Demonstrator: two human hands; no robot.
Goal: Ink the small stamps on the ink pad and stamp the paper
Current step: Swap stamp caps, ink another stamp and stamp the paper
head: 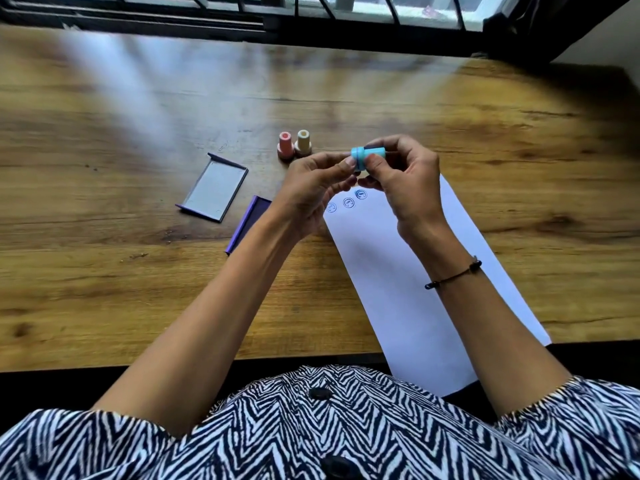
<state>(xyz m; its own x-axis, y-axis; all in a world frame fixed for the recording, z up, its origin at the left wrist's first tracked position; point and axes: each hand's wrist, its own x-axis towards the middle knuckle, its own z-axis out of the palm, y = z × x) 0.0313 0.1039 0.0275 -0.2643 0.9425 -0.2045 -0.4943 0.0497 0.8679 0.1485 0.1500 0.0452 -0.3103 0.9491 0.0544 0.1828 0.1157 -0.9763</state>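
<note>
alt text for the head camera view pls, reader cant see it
Both hands, left hand and right hand, hold a small blue stamp sideways above a wooden table. Below them lies a white paper with three blue stamp marks. A pink stamp and a yellow stamp stand behind, with the open purple ink pad and its lid to the left.

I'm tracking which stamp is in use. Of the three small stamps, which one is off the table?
The blue stamp, held on its side between both hands; the pink stamp and yellow stamp stand upright on the table.
</note>
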